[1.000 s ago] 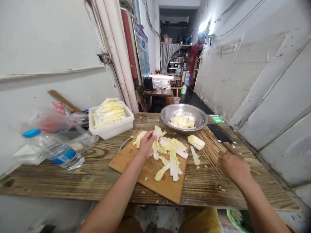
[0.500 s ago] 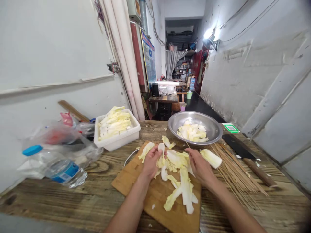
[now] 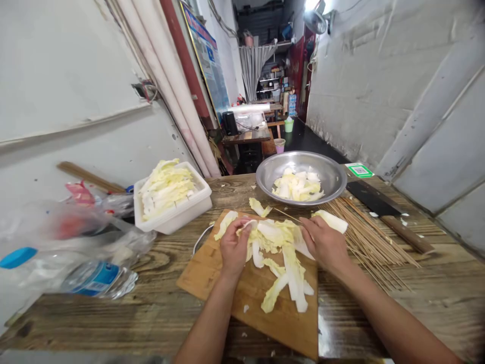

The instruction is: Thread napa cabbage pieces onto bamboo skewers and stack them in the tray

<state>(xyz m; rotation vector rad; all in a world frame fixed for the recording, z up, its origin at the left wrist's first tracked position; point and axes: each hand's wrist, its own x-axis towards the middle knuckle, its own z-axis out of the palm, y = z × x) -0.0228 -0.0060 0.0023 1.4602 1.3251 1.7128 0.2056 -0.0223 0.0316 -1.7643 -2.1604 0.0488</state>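
Above the wooden cutting board [image 3: 273,328], my left hand [image 3: 234,246] pinches a strip of napa cabbage [image 3: 248,225] between thumb and fingers. My right hand [image 3: 326,242] grips a thin bamboo skewer [image 3: 287,216], whose free end points left and away from me, above the board. Several pale yellow and white cabbage pieces [image 3: 291,280] lie on the board beneath and between both hands. One loose leaf piece [image 3: 259,207] rests by the board's far edge. A thicker cabbage chunk [image 3: 331,221] sits just beyond my right hand.
A steel bowl [image 3: 261,177] with cut cabbage stands at the back. White tub [image 3: 189,212] of cabbage strips is at left, near a water bottle [image 3: 94,278] and plastic bags [image 3: 71,222]. Bamboo skewers [image 3: 367,237] and a cleaver [image 3: 379,202] lie at right.
The skewer has swung from steep to nearly level, pointing left. The cabbage strip in my left hand has tipped from upright toward flat. The camera view has tilted down.
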